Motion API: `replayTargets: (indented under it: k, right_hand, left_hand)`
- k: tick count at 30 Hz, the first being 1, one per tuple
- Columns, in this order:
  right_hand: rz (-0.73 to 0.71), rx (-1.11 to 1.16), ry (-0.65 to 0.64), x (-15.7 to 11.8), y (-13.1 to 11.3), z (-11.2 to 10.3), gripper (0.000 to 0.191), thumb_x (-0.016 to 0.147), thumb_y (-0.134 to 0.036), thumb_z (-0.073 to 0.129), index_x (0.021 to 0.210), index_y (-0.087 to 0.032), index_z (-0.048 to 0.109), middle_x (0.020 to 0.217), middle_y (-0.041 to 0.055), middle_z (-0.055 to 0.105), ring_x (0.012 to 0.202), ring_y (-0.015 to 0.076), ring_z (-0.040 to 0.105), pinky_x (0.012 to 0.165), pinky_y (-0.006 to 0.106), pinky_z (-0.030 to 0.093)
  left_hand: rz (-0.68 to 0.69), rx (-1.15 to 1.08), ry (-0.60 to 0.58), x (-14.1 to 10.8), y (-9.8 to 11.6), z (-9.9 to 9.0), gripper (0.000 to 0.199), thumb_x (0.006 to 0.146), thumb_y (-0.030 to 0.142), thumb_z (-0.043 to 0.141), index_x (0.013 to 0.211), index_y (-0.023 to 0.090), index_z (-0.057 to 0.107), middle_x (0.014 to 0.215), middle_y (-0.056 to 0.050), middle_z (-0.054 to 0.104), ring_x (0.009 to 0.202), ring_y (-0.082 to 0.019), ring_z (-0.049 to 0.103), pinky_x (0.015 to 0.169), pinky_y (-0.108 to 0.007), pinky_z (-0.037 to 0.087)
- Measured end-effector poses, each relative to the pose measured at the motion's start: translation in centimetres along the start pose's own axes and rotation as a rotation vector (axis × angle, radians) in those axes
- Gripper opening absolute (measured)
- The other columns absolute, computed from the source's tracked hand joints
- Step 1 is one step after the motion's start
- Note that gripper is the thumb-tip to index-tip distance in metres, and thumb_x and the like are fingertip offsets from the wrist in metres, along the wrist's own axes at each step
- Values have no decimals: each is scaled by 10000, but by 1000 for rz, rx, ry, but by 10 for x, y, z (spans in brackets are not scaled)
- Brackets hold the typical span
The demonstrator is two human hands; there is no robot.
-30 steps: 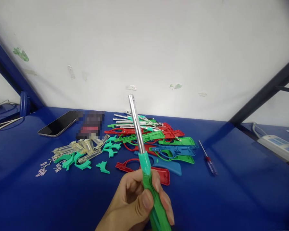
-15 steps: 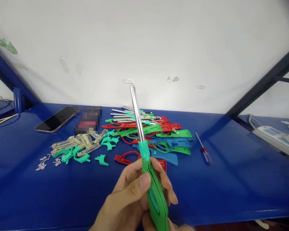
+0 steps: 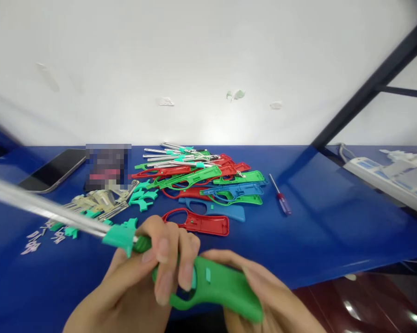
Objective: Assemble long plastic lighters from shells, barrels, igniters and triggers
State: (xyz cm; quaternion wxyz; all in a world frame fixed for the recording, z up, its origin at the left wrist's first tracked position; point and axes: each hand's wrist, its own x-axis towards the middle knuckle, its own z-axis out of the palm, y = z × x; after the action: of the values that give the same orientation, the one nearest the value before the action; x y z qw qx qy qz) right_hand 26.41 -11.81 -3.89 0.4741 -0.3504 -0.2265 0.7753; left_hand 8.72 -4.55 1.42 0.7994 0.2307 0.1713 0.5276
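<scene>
A green lighter [image 3: 225,289] with a long silver tube [image 3: 45,208] lies across both my hands, tube pointing left and blurred. My left hand [image 3: 149,273] wraps its fingers round the neck and trigger loop, just behind the teal collar [image 3: 120,237]. Around the wide handle end, my right hand [image 3: 264,296] is closed, thumb side up. Behind them is a pile of red, green and blue handle shells [image 3: 194,222], with silver tubes [image 3: 163,157] at its back. Teal triggers [image 3: 142,199] and clear fuel tanks [image 3: 104,199] sit to the left.
At the back left lie a black phone [image 3: 55,171] and a pixelated dark object [image 3: 107,162]. Small pale pieces [image 3: 31,247] are at the left. A screwdriver [image 3: 283,203] lies right of the pile. A white power strip [image 3: 385,178] is at the far right.
The lighter has swung from upright to nearly level, its tube now pointing left. My left hand has shifted left and my right hand has come into view on the handle. The view has shifted.
</scene>
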Motion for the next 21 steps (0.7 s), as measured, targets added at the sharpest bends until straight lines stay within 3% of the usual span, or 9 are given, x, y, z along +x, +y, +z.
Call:
replayTargets:
  k: [5, 9, 13, 15, 17, 19, 21]
  right_hand:
    - [-7, 168, -124, 9, -22, -3, 614, 1065, -672, 547, 1443, -217, 713, 827, 43, 797, 487, 57, 580, 413, 113, 371]
    - [-51, 229, -191, 16, -23, -4, 556, 1078, -606, 578, 1419, -195, 733, 847, 41, 785, 503, 44, 601, 465, 120, 432]
    - [-92, 181, -227, 12, -20, 0, 551, 1064, -596, 635, 1487, -247, 680, 917, 30, 775, 534, 31, 616, 541, 135, 489]
    - [-147, 11, -108, 6, -19, 2, 569, 1004, -610, 725, 1496, -329, 665, 1005, 19, 771, 590, 37, 635, 566, 140, 496]
    - [-260, -324, 127, 1, -18, 5, 504, 950, -599, 794, 1401, -383, 735, 1072, 18, 787, 648, 60, 652, 576, 150, 502]
    - [-404, -731, 335, -3, -18, 8, 338, 954, -566, 784, 1231, -376, 826, 1009, 18, 815, 643, 100, 658, 575, 185, 529]
    - [-502, -1014, 389, -5, -19, 11, 267, 988, -547, 716, 1084, -347, 864, 853, 11, 814, 568, 130, 650, 549, 219, 551]
  left_hand:
    - [186, 150, 56, 9, -4, -15, 151, 940, 242, 831, 899, 254, 686, 688, 45, 607, 757, -153, 695, 800, -257, 683]
    - [224, 161, 215, 16, -4, -20, 58, 994, 199, 731, 1008, 255, 727, 813, 27, 678, 838, -167, 749, 870, -275, 715]
    - [242, 129, 335, 20, -3, -14, 151, 1047, 164, 621, 1048, 223, 760, 864, 11, 708, 874, -165, 779, 912, -291, 720]
    - [246, 131, 407, 22, -3, -8, 151, 1061, 201, 624, 1061, 218, 774, 850, 9, 717, 853, -167, 786, 851, -281, 732]
    - [240, 131, 465, 23, -4, -1, 116, 1045, 256, 677, 1033, 214, 784, 822, 10, 725, 797, -167, 783, 763, -257, 732]
    - [209, 118, 486, 23, -6, 5, 64, 988, 269, 778, 955, 214, 781, 778, 30, 721, 732, -151, 770, 700, -216, 714]
    - [145, 115, 444, 22, -9, 8, 146, 901, 299, 897, 890, 238, 765, 751, 71, 709, 718, -124, 758, 688, -170, 689]
